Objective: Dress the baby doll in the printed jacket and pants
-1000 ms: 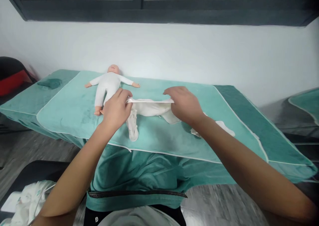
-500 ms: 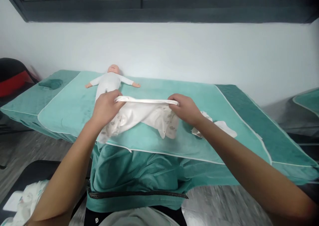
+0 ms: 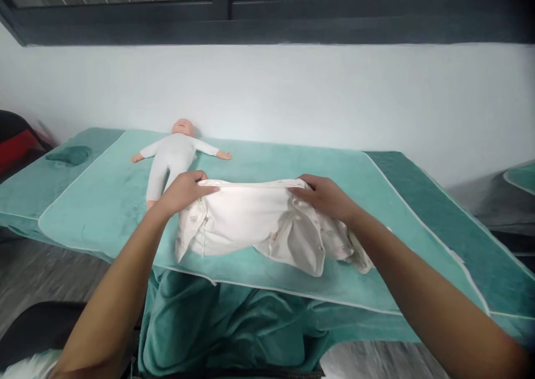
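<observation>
A white baby garment (image 3: 251, 223) with a faint print lies spread on the light teal towel (image 3: 108, 206) covering the table. My left hand (image 3: 181, 191) pinches its upper left edge and my right hand (image 3: 326, 196) pinches its upper right edge, so the top hem is stretched straight between them. Both hands are closed on the cloth. A baby doll (image 3: 171, 153) in a white suit lies on its back just beyond my left hand, arms out.
A small dark green folded cloth (image 3: 69, 155) lies at the table's far left. The white wall runs close behind the table under a dark window frame. A darker teal cover (image 3: 438, 200) shows on the right, and another teal surface (image 3: 520, 177) at the far right edge.
The garment was bunched and hanging between my hands; both hands have moved apart and toward me, and it now lies opened out wide on the towel. The view shifted slightly down.
</observation>
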A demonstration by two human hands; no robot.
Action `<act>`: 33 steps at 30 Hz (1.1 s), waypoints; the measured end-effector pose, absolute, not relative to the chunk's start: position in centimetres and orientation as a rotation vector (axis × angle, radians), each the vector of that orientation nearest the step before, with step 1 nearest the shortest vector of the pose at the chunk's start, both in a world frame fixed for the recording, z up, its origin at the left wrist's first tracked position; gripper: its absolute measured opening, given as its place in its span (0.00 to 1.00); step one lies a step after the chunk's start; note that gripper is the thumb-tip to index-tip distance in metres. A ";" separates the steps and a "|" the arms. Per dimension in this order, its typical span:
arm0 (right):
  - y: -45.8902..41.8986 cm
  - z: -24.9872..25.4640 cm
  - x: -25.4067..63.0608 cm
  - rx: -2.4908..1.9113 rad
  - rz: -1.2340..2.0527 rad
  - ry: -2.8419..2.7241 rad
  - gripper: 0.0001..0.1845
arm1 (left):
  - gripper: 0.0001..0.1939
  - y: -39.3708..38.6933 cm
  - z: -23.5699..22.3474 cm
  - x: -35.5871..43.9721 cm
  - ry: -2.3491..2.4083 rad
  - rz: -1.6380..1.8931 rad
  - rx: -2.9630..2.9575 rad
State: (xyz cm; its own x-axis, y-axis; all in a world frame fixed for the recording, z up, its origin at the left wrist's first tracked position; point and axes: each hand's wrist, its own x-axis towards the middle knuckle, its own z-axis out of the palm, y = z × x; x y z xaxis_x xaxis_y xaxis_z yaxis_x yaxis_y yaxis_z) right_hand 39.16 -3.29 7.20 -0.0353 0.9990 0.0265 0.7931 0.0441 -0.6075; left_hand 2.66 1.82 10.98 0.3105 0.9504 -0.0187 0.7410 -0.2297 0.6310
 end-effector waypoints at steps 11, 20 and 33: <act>14.0 -1.3 41.2 -2.189 0.388 -1.963 0.24 | 0.22 21.3 2.1 9.3 1.796 0.156 2.210; 13.4 -4.6 41.1 -2.078 0.496 -1.678 0.27 | 0.23 15.8 -2.1 14.1 1.543 0.414 2.724; 4.0 -10.2 45.3 -1.787 0.285 -0.960 0.31 | 0.17 6.5 -7.6 18.2 0.998 0.643 2.626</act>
State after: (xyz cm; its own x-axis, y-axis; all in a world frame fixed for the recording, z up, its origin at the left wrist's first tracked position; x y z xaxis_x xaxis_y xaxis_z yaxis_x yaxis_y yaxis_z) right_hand 45.28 3.96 -10.23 0.6514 0.7200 0.2391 0.4729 -0.1389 -0.8701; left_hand 18.22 6.50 -7.55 0.6662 0.6778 0.3111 0.5633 -0.7307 0.3857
